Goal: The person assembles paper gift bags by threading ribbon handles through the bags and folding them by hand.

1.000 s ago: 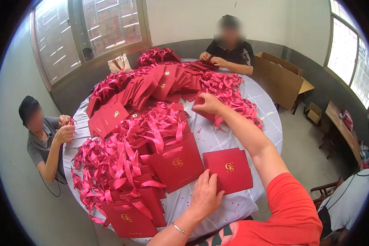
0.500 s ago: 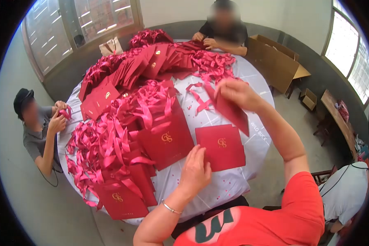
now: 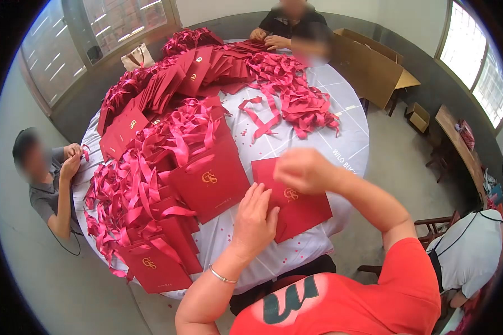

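A flat red paper bag [image 3: 304, 215] with a gold logo lies before me on the white tablecloth. My left hand [image 3: 254, 220] is at its left edge, fingers stretched out and thumb apart, the thumb over the bag. Over the bag's upper part is my right hand [image 3: 306, 172], its fingers curled and closed; whatever they hold is hidden. Close on the left stands a row of red bags [image 3: 211, 181] with pink ribbon handles. Beyond the bag lies a heap of loose pink ribbons [image 3: 302, 106].
Stacked flat red bags [image 3: 176, 81] cover the table's far left. One person [image 3: 290, 28] sits across the table, another [image 3: 47, 173] at the left holding a ribbon. A large cardboard box [image 3: 369, 70] and a wooden bench [image 3: 458, 151] stand at the right. A person in white [image 3: 469, 251] is behind.
My right hand has come down and nearer with the bag it held, which now lies flat over the one in front of me. My left hand stays at the left edge. The view shifted slightly.
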### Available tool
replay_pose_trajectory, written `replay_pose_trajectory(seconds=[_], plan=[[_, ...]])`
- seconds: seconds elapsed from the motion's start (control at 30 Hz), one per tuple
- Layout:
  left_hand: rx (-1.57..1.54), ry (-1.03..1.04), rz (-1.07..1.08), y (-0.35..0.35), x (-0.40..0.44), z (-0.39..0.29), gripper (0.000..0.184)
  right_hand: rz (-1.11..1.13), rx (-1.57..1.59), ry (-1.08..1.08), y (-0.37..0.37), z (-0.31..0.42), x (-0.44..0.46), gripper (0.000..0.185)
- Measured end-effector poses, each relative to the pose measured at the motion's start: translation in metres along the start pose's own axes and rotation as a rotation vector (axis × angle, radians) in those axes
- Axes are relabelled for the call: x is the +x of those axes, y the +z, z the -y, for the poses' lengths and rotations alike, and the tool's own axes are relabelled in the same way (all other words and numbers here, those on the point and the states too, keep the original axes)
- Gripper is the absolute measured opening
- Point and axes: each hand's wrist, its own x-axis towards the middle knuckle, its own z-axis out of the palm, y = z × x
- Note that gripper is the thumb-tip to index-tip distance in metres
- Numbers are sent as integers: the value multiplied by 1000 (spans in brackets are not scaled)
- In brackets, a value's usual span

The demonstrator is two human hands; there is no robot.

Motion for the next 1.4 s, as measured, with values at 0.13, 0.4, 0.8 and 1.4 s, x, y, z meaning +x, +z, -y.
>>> replay_pose_trajectory(seconds=[0.13,0.4,0.8,1.4], plan=[[27,23,14,-1,1,-3,39,-5,-268,-133,33,-79,56,10],[-42,84,43,-10,4,-4,19,-72,-281,-236,62,-138,83,13],[-21,19,95,-7,4,-14,29,-202,68,292,-14,-5,-68,11],[43,-182,338,29,56,-30,32,-472,-298,140,38,17,-100,22]])
